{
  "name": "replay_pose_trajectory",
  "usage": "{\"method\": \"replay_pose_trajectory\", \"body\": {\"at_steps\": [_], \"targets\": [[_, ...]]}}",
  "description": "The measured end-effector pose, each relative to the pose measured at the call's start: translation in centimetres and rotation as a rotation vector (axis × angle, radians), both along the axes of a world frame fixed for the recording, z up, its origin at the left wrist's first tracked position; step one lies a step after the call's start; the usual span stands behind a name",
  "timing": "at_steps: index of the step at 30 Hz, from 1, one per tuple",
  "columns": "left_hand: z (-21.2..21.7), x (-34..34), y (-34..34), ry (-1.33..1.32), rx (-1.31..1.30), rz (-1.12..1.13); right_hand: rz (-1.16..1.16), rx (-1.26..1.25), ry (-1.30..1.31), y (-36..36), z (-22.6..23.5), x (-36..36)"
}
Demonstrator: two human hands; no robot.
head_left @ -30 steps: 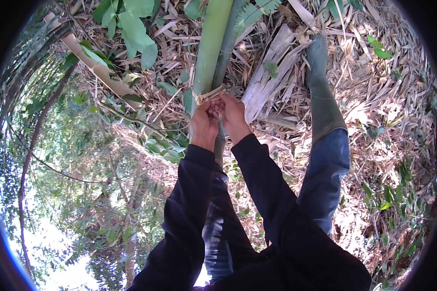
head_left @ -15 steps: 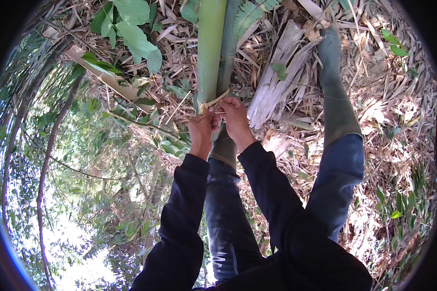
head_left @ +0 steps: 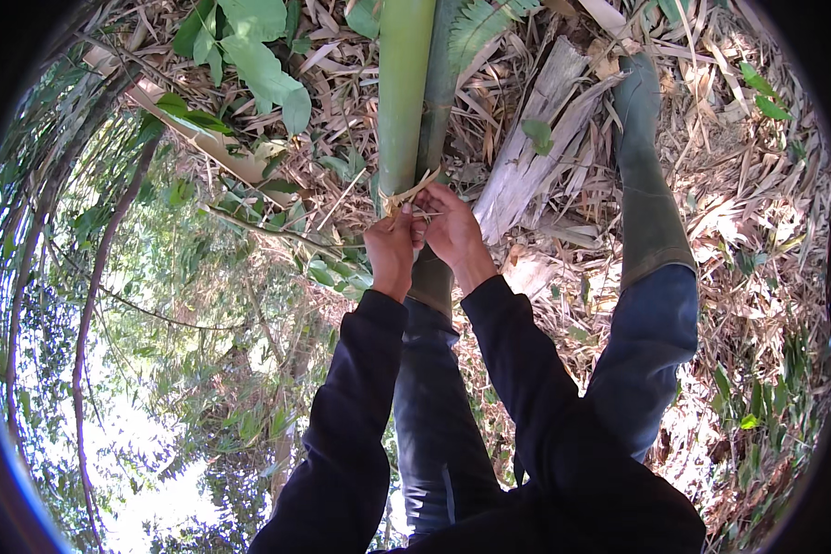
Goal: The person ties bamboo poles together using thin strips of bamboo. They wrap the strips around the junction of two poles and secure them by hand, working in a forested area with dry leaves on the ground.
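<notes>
Two green bamboo poles (head_left: pixel 403 92) run side by side down to my hands, the left one thicker and paler. At their near end sits a tan fibre strip (head_left: pixel 419 187), knotted or twisted around or against the bamboo; how far it wraps I cannot tell. My left hand (head_left: pixel 392 246) is closed, thumb and fingers pinching the strip just below the thick pole. Close against it, my right hand (head_left: pixel 453 231) has its fingers bent around another part of the strip. The fingertips of both hands partly hide the strip.
A weathered split log (head_left: pixel 535 138) lies right of the bamboo. My booted right leg (head_left: pixel 651 203) stands beyond it; my other boot (head_left: pixel 431 282) is under my hands. Dry bamboo leaves cover the ground. Broad green leaves (head_left: pixel 258 65) and a thin branch (head_left: pixel 272 229) are at left.
The whole view has shifted slightly, moving things a little to the right. My right hand's fingers have turned and bent a bit around the strip; both hands stay at the bamboo's end.
</notes>
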State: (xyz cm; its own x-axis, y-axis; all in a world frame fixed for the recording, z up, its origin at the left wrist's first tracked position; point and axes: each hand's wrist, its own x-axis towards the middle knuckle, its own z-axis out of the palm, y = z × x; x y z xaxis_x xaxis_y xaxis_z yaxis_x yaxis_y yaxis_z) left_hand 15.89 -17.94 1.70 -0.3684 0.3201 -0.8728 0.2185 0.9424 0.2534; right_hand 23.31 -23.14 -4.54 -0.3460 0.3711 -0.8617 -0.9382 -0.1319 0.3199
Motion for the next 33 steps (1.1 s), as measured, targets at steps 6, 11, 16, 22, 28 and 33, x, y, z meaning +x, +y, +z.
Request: {"method": "replay_pose_trajectory", "body": {"at_steps": [6,11,16,22,28,33], "targets": [[-0.4,0.4,-0.1,-0.105,-0.018,0.269,-0.087,-0.129,0.033,-0.9,2.4,0.4],[-0.6,0.2,-0.5,-0.055,-0.027,0.203,-0.118,-0.134,-0.117,-0.7,3.7,-1.7],[-0.3,0.0,0.1,0.006,-0.075,-0.063,0.025,-0.158,-0.172,0.5,2.3,-1.5],[0.4,0.4,1.3,-0.018,-0.137,-0.136,0.149,-0.193,-0.151,0.5,0.3,-1.7],[0.4,0.3,1.8,-0.013,-0.176,-0.15,0.028,-0.27,-0.11,1.5,1.3,-1.4],[0.0,-0.3,1.2,-0.006,-0.147,-0.205,0.153,-0.367,-0.001,4.4,2.9,0.8]]}}
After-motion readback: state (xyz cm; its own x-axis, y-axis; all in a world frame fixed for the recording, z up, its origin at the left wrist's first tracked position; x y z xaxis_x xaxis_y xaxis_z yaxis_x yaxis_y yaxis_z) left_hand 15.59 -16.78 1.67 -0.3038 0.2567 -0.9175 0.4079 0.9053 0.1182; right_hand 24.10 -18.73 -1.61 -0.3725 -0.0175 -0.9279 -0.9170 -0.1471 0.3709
